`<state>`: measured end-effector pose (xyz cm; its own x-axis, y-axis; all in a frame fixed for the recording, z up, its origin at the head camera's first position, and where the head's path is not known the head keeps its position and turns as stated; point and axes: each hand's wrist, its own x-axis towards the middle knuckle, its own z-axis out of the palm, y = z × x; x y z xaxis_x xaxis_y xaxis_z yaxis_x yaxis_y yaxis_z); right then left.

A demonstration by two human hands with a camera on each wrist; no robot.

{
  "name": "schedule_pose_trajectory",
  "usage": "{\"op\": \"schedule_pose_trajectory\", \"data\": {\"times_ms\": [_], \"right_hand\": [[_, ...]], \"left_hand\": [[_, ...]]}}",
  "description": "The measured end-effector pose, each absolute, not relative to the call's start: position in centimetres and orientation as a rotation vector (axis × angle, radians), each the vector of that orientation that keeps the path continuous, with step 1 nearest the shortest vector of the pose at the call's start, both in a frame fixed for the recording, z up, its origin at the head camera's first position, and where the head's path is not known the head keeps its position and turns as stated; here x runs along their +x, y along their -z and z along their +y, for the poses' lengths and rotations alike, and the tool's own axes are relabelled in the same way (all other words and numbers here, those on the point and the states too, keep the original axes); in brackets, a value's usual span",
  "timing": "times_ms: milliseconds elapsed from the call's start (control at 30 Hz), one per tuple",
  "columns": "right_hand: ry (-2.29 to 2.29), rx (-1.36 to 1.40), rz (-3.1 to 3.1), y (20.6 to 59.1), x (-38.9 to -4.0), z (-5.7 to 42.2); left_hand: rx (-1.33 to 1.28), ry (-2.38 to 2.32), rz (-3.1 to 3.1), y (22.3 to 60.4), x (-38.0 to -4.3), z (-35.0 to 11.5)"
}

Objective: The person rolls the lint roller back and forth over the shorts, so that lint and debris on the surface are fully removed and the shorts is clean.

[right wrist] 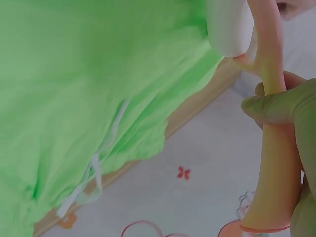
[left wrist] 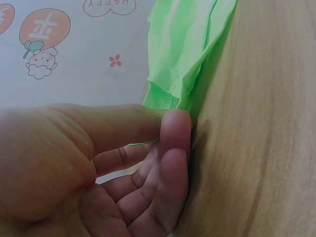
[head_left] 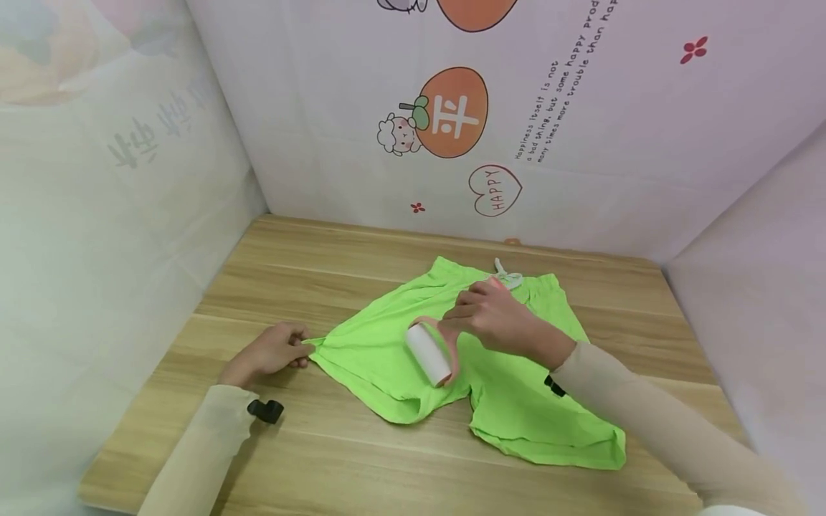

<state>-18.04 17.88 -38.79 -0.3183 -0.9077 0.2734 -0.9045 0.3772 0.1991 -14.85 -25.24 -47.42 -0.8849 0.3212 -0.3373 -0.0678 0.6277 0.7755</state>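
Bright green shorts [head_left: 387, 337] lie spread on the wooden table, waistband toward the back wall, with a white drawstring [head_left: 510, 278] at the waist. My left hand [head_left: 274, 351] pinches the left leg's outer edge and draws it to a point; in the left wrist view the cloth [left wrist: 180, 54] runs between thumb and fingers. My right hand [head_left: 487, 319] grips the pink handle of a lint roller [head_left: 429, 355], its white cylinder over the left leg of the shorts. In the right wrist view the thumb lies across the handle [right wrist: 276, 163].
The wood-grain table [head_left: 361, 473] meets a white printed back wall [head_left: 323, 129] and side walls at left [head_left: 129, 236] and right [head_left: 761, 287]. Black straps [head_left: 266, 411] sit at both wrists over beige sleeves.
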Motion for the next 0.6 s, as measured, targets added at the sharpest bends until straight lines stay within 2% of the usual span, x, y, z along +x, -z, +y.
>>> {"op": "schedule_pose_trajectory", "data": {"times_ms": [300, 600], "right_hand": [[0.047, 1.669, -2.23, 39.6, -15.4, 16.6], [-0.044, 1.573, -2.301, 41.1, -15.5, 20.0]], "left_hand": [[0.179, -1.177, 2.4, 47.1, -14.7, -25.1], [0.181, -1.181, 2.398, 46.8, -14.5, -25.0]]}}
